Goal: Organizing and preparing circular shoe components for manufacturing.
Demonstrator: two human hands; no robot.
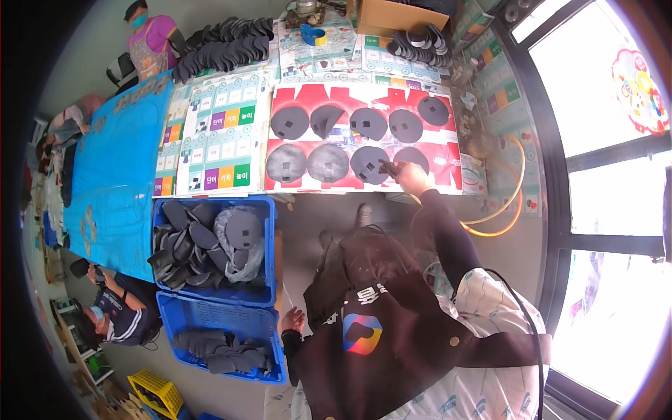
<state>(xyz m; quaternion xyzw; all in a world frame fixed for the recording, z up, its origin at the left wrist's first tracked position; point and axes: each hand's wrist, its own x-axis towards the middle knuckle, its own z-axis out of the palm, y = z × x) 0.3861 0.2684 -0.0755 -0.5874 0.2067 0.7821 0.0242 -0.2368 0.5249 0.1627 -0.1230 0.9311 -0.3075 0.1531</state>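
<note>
— Layout?
— Red sheet point(452, 173), then nearer blue crate point(280, 350); on sheet, two rows of grey discs point(290, 123).
— Hands?
— Left hand point(294, 320): beside crate, cannot tell whether grasping. Right hand point(410, 175): over lower-row disc point(367, 160), apparently pinching small dark pieces point(395, 168).
— Step?
— Probably placing pieces; next: likely careful aligning.

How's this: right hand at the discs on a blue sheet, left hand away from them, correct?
The sheet is red and white, not blue, as the head view shows; the right hand is at the discs, the left hand away from them.
</note>
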